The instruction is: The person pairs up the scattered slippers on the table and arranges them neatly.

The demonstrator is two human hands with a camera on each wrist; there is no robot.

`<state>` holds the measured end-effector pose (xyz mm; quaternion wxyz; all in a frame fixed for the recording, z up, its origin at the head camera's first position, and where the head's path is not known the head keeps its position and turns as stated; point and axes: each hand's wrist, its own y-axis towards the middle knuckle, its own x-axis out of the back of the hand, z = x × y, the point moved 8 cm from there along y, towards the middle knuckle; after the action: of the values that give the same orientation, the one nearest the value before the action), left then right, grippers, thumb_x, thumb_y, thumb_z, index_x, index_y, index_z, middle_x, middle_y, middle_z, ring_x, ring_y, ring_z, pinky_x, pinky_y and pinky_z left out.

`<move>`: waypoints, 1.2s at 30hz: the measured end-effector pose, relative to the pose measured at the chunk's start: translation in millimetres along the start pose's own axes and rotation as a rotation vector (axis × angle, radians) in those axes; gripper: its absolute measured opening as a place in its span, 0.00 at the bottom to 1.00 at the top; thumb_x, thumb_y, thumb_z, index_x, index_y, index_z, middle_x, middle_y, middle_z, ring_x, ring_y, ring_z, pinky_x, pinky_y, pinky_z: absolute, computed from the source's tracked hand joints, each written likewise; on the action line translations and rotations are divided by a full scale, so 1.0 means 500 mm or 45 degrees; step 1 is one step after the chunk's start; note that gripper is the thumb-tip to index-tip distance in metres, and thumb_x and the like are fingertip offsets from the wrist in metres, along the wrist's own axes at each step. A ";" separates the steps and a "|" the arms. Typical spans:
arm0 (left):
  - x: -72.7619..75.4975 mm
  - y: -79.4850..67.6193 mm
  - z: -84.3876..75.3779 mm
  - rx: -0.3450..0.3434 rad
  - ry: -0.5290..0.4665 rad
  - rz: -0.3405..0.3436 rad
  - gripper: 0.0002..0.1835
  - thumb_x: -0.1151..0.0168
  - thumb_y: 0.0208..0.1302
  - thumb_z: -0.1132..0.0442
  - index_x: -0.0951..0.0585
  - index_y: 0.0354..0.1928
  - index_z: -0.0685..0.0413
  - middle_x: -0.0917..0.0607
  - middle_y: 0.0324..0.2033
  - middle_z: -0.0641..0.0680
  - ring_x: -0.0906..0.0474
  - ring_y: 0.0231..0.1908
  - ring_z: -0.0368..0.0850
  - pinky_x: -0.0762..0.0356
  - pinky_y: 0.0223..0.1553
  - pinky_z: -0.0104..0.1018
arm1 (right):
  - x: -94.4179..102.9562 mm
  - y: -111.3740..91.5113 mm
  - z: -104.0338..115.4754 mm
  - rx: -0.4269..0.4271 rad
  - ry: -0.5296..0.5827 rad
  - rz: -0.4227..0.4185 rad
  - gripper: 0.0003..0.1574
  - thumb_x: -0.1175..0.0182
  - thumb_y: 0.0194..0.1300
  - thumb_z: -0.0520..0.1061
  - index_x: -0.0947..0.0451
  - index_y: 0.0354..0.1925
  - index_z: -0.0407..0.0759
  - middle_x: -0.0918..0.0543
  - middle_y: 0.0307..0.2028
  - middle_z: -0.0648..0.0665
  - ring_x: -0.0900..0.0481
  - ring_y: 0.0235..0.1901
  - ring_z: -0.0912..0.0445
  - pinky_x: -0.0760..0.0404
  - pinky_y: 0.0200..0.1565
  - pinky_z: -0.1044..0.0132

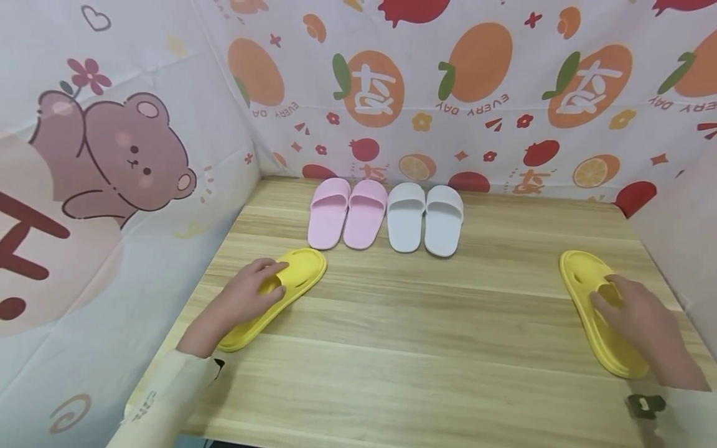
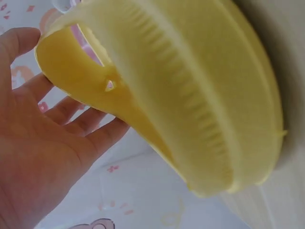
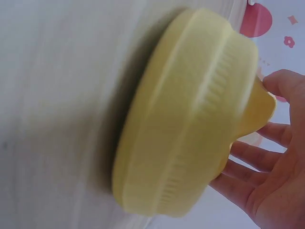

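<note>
In the head view, a yellow slipper lies aslant on the left, its far end tilted to the right. My left hand is over it, thumb and fingers on either side of the opening. The left wrist view shows the thumb and fingertips of the left hand along the rim of the yellow slipper. At the right side lies a second yellow slipper, which my right hand grips around its opening. The right wrist view shows the right hand's fingertips at that slipper's edge.
Against the back of the wood-grain table stand a pair of pink slippers and, just right of them, a pair of white slippers. Patterned cloth rises behind, and a bear-print cloth along the left.
</note>
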<state>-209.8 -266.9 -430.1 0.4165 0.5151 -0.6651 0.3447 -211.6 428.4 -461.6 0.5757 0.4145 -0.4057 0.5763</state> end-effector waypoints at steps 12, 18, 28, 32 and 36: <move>-0.030 0.039 -0.074 -0.153 -0.145 0.094 0.27 0.37 0.68 0.55 0.25 0.67 0.52 0.27 0.65 0.62 0.31 0.66 0.63 0.34 0.67 0.63 | -0.008 -0.010 0.068 0.045 -0.026 -0.010 0.41 0.48 0.75 0.59 0.36 0.65 0.24 0.29 0.57 0.18 0.31 0.55 0.23 0.32 0.48 0.25; -0.047 0.060 -0.111 -0.198 -0.177 0.153 0.27 0.36 0.67 0.56 0.24 0.67 0.51 0.28 0.66 0.61 0.32 0.67 0.61 0.34 0.68 0.60 | -0.014 -0.008 0.091 0.061 -0.015 -0.041 0.41 0.48 0.74 0.60 0.35 0.66 0.26 0.28 0.57 0.19 0.30 0.55 0.24 0.31 0.46 0.24; -0.086 0.095 -0.185 -0.275 -0.209 0.258 0.27 0.36 0.68 0.54 0.25 0.68 0.45 0.29 0.67 0.57 0.34 0.68 0.58 0.36 0.69 0.59 | -0.023 -0.010 0.124 0.078 -0.030 -0.051 0.41 0.48 0.75 0.61 0.34 0.65 0.27 0.27 0.57 0.19 0.29 0.54 0.23 0.29 0.45 0.25; -0.103 0.112 -0.227 -0.337 -0.171 0.294 0.27 0.37 0.69 0.53 0.25 0.69 0.44 0.28 0.66 0.55 0.32 0.67 0.55 0.34 0.69 0.56 | -0.028 -0.009 0.141 0.069 -0.036 -0.045 0.42 0.48 0.75 0.63 0.34 0.66 0.29 0.27 0.58 0.20 0.28 0.55 0.24 0.29 0.45 0.25; -0.122 0.128 -0.267 -0.407 -0.113 0.332 0.26 0.38 0.70 0.53 0.25 0.69 0.44 0.27 0.65 0.55 0.31 0.66 0.54 0.33 0.68 0.53 | -0.031 -0.006 0.156 0.089 -0.038 -0.053 0.41 0.47 0.74 0.63 0.34 0.66 0.30 0.26 0.58 0.21 0.28 0.56 0.25 0.29 0.46 0.25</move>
<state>-237.9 -109.3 -431.9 0.4151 0.3666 -0.7900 0.2630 -208.0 349.5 -450.9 0.5666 0.4514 -0.3850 0.5718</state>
